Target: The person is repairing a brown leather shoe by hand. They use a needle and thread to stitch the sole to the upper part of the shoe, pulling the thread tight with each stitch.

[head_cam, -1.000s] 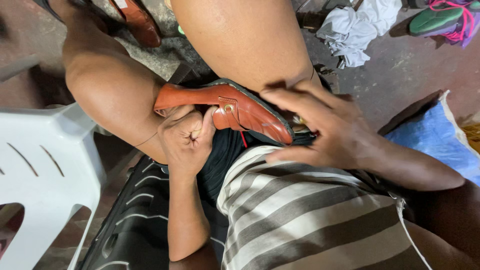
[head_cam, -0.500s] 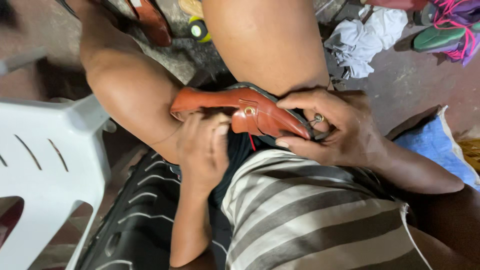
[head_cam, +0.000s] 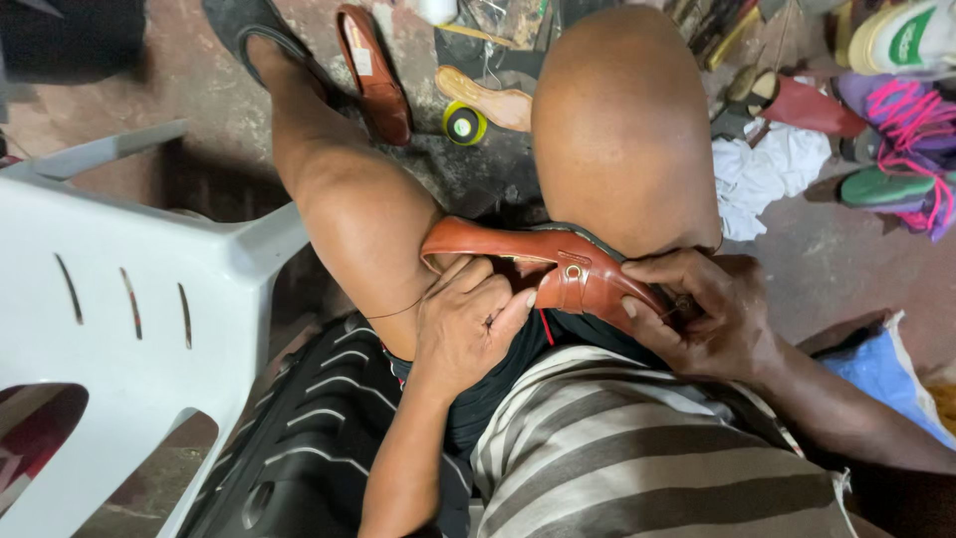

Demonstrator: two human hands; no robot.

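Note:
A brown leather shoe [head_cam: 518, 261] with a metal buckle lies on its side between my knees, toe to the right. My left hand [head_cam: 461, 324] grips its near edge at the heel end, thumb against the upper. My right hand [head_cam: 702, 311] clasps the toe end, fingers curled over the sole edge. A thin thread runs from the shoe across my left thigh. What the right fingers pinch at the toe is hidden.
A white plastic chair [head_cam: 119, 329] stands at left. On the floor ahead lie a second brown shoe [head_cam: 373, 75], a tan insole [head_cam: 488, 100], a small yellow tin [head_cam: 463, 125], a white rag [head_cam: 767, 174] and colourful shoes [head_cam: 896, 130]. A black tyre [head_cam: 299, 448] sits below me.
The view tilted up, showing more floor. My left hand slid from under the shoe to grip its near edge; my right hand stays on the toe.

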